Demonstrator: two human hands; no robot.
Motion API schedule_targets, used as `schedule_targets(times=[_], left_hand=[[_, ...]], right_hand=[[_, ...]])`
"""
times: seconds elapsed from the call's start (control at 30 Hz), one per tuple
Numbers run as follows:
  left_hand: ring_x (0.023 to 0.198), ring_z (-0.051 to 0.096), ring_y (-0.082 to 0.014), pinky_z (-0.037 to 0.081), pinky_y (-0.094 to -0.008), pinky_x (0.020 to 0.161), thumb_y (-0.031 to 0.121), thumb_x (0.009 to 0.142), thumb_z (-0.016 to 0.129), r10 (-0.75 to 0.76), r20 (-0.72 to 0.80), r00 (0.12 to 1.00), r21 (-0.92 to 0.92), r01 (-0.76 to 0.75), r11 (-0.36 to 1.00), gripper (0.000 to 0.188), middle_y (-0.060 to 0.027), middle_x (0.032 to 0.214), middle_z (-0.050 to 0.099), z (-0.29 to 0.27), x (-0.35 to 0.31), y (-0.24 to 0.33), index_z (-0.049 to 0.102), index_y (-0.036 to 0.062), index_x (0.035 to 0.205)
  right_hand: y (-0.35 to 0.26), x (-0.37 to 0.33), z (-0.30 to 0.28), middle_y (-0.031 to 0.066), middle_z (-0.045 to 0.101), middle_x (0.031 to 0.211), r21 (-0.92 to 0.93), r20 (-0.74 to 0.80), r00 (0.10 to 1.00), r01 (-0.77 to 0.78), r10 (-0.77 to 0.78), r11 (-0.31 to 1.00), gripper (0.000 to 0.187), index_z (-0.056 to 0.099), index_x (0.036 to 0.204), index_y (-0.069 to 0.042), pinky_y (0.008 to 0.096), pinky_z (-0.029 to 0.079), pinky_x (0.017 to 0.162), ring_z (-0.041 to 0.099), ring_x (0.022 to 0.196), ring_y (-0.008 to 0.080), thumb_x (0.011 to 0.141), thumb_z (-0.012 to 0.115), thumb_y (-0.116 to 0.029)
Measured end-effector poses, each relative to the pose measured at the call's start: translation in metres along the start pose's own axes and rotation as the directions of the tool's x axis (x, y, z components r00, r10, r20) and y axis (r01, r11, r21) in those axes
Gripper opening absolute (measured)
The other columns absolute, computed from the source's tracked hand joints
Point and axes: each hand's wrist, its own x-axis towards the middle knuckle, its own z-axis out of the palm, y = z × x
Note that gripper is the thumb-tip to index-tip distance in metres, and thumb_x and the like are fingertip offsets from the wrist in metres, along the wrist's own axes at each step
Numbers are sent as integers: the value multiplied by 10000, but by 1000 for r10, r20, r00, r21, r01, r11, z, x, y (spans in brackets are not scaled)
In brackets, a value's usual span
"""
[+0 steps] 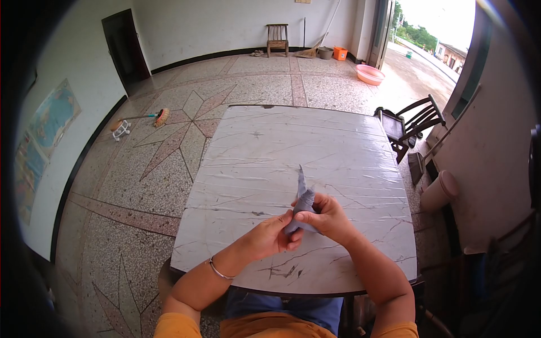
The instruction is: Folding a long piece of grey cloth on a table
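Note:
A limp grey piece of thin material point(305, 201), cloth or plastic film, is bunched between my two hands above the table point(242, 163). One narrow pointed strip of it sticks up away from me, and its lower end hangs between my palms. My left hand point(270, 235), with a bangle on the wrist, pinches its lower left side between thumb and fingers. My right hand point(331, 217) is wrapped round its right side, thumb pressed on top. The fingertips behind the material are partly hidden.
The pale marble-patterned tabletop has wrinkles and dark cracks. A dark wooden chair point(414, 121) stands beyond its right corner, near a dustpan point(416, 168) and a pinkish bin point(439, 191). On the floor to the left lies a brush point(162, 117). A pink basin point(369, 75) sits by the doorway.

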Motion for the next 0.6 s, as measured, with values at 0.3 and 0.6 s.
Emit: schedule_targets(times=[0.3, 0.6], left_hand=[[750, 490, -188, 430, -299, 702, 489, 1049, 418, 22, -134, 991, 77, -12, 997, 391, -44, 835, 514, 7, 0, 0, 519, 111, 1057], [732, 483, -195, 428, -316, 695, 451, 1049, 442, 16, -133, 991, 37, -11, 999, 353, -42, 837, 508, 10, 0, 0, 526, 112, 1099]], right_hand=[[7, -1, -5, -19, 680, 867, -88, -6, 1000, 0, 0, 996, 285, 667, 977, -13, 219, 491, 722, 582, 790, 42, 860, 811, -229], [2, -3, 0, -39, 654, 840, -112, -47, 999, -29, 23, 993, 290, 663, 967, -25, 212, 471, 701, 553, 786, 28, 862, 811, -252]])
